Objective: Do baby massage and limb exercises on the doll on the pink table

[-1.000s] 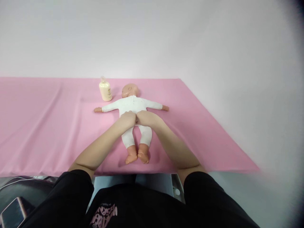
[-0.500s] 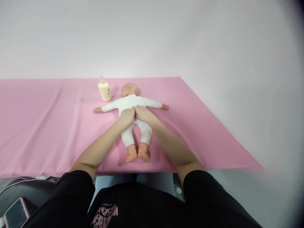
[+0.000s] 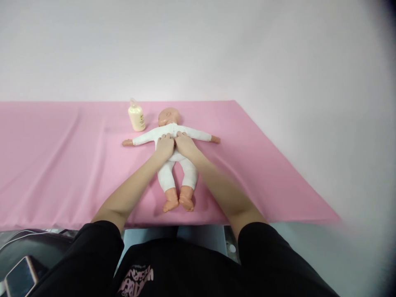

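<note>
Both bare arms reach forward and converge. The left hand (image 3: pixel 165 145) and right hand (image 3: pixel 183 142) lie palm-down side by side, inner edges touching, fingers (image 3: pixel 163 137) flat, together and pointing away. Black short sleeves cover the upper arms.

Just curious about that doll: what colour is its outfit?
White. The doll wears a plain white one-piece suit, clear in the head view.

Wide bare pink cloth (image 3: pixel 55 165) lies open left and right of the white-suited plastic doll (image 3: pixel 176 165); only a small cream lotion bottle (image 3: pixel 136 117) stands near its head
</note>
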Action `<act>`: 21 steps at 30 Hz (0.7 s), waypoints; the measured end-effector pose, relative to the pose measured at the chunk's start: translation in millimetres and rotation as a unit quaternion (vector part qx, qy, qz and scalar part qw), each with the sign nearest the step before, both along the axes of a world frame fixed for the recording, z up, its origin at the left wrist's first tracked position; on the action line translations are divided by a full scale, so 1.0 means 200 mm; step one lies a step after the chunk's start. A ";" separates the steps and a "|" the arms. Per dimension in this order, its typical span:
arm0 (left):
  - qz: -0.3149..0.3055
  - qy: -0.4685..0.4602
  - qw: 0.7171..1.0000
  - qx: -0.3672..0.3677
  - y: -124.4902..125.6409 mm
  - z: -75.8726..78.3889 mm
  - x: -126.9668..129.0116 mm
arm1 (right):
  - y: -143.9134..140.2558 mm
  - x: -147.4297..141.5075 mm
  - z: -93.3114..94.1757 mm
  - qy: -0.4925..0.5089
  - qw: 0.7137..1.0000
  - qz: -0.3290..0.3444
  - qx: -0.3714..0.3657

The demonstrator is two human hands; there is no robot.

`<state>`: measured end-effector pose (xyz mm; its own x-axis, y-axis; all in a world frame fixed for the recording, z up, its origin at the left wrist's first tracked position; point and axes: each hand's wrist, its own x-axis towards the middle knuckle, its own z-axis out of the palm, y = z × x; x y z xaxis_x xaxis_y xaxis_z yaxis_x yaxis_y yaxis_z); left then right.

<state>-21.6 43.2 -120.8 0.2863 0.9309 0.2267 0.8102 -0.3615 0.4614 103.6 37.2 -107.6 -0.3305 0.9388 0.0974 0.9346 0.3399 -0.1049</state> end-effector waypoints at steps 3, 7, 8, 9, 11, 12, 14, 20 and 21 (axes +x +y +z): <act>0.001 0.008 1.000 -0.002 0.02 0.00 0.00 | 0.01 -0.02 0.02 -0.008 1.000 -0.013 -0.005; 0.003 -0.001 1.000 -0.002 0.03 -0.02 0.00 | 0.01 -0.03 0.04 0.007 0.999 -0.020 -0.037; 0.005 -0.010 1.000 0.000 0.04 -0.02 0.00 | 0.01 -0.03 0.05 0.016 0.999 -0.022 -0.043; 0.007 -0.020 1.000 0.002 0.04 -0.03 -0.01 | 0.00 -0.02 0.06 0.027 0.998 -0.023 -0.046; 0.011 -0.038 0.999 0.006 0.04 -0.03 -0.01 | -0.01 -0.02 0.07 0.050 0.997 -0.026 -0.048; 0.011 -0.043 0.999 0.008 0.05 -0.04 -0.01 | -0.02 -0.01 0.08 0.061 0.997 -0.030 -0.047; 0.011 -0.048 0.999 0.011 0.06 -0.04 -0.02 | -0.02 -0.01 0.08 0.077 0.995 -0.038 -0.043; 0.014 -0.033 0.999 0.012 0.09 -0.04 -0.01 | 0.05 0.00 0.01 0.075 0.996 -0.043 -0.027; 0.016 -0.023 1.000 0.013 0.10 -0.04 -0.01 | 0.07 0.00 -0.01 0.071 0.997 -0.041 -0.016</act>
<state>-23.5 62.7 -128.9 0.2458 0.9329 0.2632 0.7992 -0.3487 0.4896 103.5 50.3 -109.6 -0.2379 0.9655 0.1061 0.9342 0.2573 -0.2470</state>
